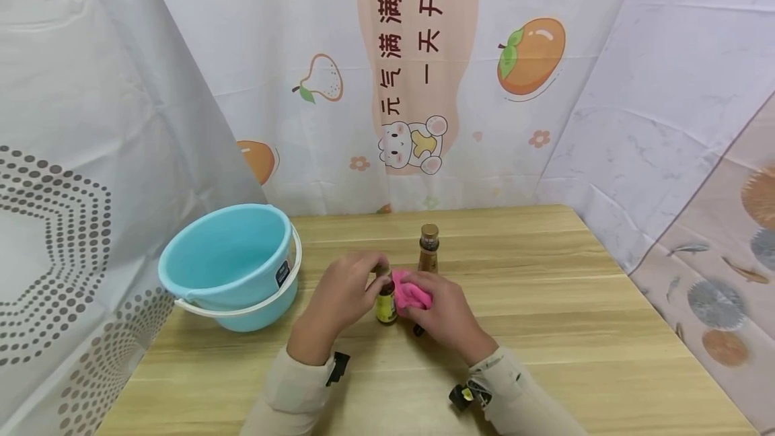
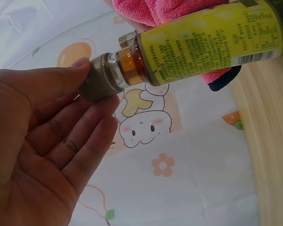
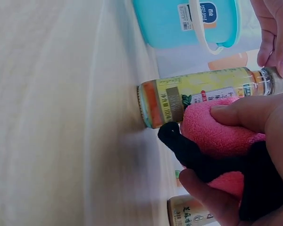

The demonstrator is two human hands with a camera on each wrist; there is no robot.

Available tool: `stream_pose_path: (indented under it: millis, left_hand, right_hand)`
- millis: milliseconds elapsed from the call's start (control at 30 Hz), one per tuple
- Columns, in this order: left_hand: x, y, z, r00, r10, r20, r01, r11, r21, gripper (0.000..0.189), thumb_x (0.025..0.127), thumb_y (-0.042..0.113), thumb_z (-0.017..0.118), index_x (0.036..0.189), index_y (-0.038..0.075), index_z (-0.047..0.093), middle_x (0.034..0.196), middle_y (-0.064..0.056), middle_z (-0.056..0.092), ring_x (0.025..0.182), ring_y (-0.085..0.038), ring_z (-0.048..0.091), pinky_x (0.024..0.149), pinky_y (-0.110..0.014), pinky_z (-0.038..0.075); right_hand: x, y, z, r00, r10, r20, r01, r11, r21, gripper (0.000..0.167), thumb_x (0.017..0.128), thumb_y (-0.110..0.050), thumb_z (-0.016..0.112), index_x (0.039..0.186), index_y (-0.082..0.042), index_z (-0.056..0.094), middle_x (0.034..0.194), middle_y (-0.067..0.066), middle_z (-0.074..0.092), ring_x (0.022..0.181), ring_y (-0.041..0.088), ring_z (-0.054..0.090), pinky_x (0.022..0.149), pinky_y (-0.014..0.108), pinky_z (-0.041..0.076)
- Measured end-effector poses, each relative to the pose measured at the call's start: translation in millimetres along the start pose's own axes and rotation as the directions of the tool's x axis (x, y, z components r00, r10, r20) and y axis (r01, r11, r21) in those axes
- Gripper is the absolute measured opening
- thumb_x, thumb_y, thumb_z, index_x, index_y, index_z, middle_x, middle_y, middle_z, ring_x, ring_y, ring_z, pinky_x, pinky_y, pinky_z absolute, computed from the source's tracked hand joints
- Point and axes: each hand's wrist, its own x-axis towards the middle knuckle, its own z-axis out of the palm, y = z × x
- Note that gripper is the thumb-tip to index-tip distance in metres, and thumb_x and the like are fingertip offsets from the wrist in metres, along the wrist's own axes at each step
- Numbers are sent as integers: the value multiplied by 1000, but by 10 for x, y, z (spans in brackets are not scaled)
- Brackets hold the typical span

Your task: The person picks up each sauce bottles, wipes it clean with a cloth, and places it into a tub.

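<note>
My left hand (image 1: 342, 291) pinches the cap (image 2: 99, 80) of a small glass sauce bottle (image 1: 386, 308) between thumb and fingers. The bottle has a yellow label (image 2: 193, 44) and reddish-brown contents, and stands about upright; whether its base touches the table I cannot tell. In my right hand (image 1: 445, 311) is a bunched pink cloth (image 3: 212, 127) with a black edge strip (image 3: 198, 160), held against the label's side. Just behind that hand stands a second, darker bottle (image 1: 428, 251) with a gold cap, its lower part hidden in the head view.
A light blue bucket (image 1: 260, 286) with a white handle (image 1: 242, 310) stands at the left of the wooden table (image 1: 545, 328). Behind the table hangs a white printed curtain (image 1: 290, 153). More patterned sheets (image 1: 696, 173) hang at both sides.
</note>
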Motion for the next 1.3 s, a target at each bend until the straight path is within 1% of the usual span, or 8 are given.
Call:
stream_pose_path:
  millis: [233,333,467,567,767,933,1100,1300]
  left_hand:
    - [-29,1,-1,1000,6,-30,-6,1000,-4,17,89,18,83,100,16,71,92,6,73,71,-7,57,64,-24,51]
    - [-38,4,1,999,5,-36,-5,1000,4,16,89,19,83,99,17,71,91,6,72,71,-6,56,64,-23,51]
    - [-57,21,16,999,-16,-34,16,1000,0,15,91,21,82,99,17,70,93,5,72,74,-10,60,66,-25,53]
    - [-77,30,43,999,-32,-43,31,999,-13,15,91,20,82,99,16,70,95,4,72,78,-11,64,69,-27,56]
    - [-120,23,120,993,-30,-118,24,998,-52,15,90,17,83,100,15,72,99,4,73,91,-10,70,81,-29,61]
    - [-155,14,158,986,-23,-164,10,997,-80,16,89,15,83,102,13,73,100,3,74,92,-10,71,83,-29,61]
    - [-163,15,161,985,-25,-173,7,995,-101,17,89,15,83,103,12,74,100,2,74,92,-10,71,82,-28,61]
    - [-145,27,152,987,-37,-159,19,993,-113,19,89,17,84,104,12,73,100,2,74,89,-10,69,79,-27,61]
  right_hand:
    - [-52,40,54,1000,-11,13,12,1000,-4,45,81,-16,89,124,-20,75,135,4,69,118,21,69,93,39,60]
    - [-76,61,76,999,8,35,-7,1000,-14,44,82,-19,88,124,-21,75,134,3,70,118,19,68,94,38,59]
    - [-111,97,102,997,42,60,-41,999,-27,43,83,-21,88,124,-24,75,132,-1,71,117,15,68,95,36,58]
    - [-131,114,113,997,44,60,-42,998,-36,44,82,-22,88,125,-24,75,131,-3,71,116,13,67,95,36,58]
    - [-144,117,116,999,22,41,-22,1000,-17,44,82,-22,89,124,-23,75,129,-4,71,113,13,68,93,36,59]
    - [-149,114,129,1000,20,23,-19,1000,-20,44,81,-21,89,123,-23,76,130,-4,71,114,11,68,93,34,59]
    - [-155,82,109,1000,31,-1,-31,1000,5,47,81,-20,90,126,-24,75,132,-4,70,113,11,68,92,34,59]
    - [-147,43,64,998,-12,-70,16,998,62,53,82,-20,90,131,-27,72,135,-6,67,115,12,68,91,34,60]
